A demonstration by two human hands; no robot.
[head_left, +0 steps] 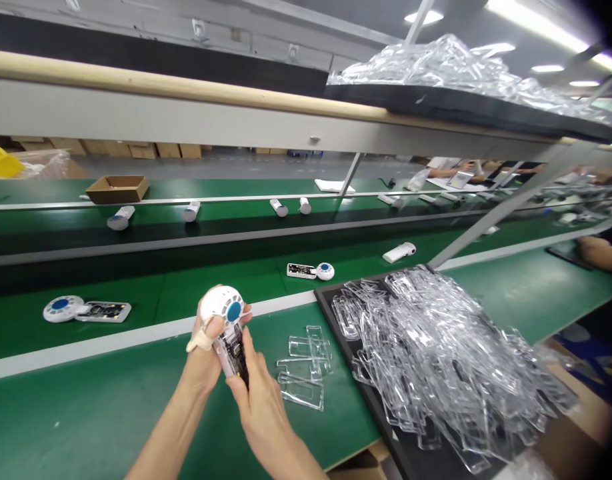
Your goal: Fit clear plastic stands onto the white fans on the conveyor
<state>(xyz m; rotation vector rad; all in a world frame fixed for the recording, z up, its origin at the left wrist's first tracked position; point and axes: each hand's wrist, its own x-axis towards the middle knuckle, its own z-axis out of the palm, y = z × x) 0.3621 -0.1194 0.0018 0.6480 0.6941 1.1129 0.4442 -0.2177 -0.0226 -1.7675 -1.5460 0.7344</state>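
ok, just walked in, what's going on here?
A person holds a white plastic device with a round, blue-centred head and exposed circuitry: left hand at the head, right hand on the body. Nearby, clear plastic frames lie on the green worktop, beside a black tray heaped with more. Two similar open devices lie beyond.

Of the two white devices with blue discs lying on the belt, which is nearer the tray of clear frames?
The right device, its round end pointing right; the left device, farther from the tray, points its round end left.
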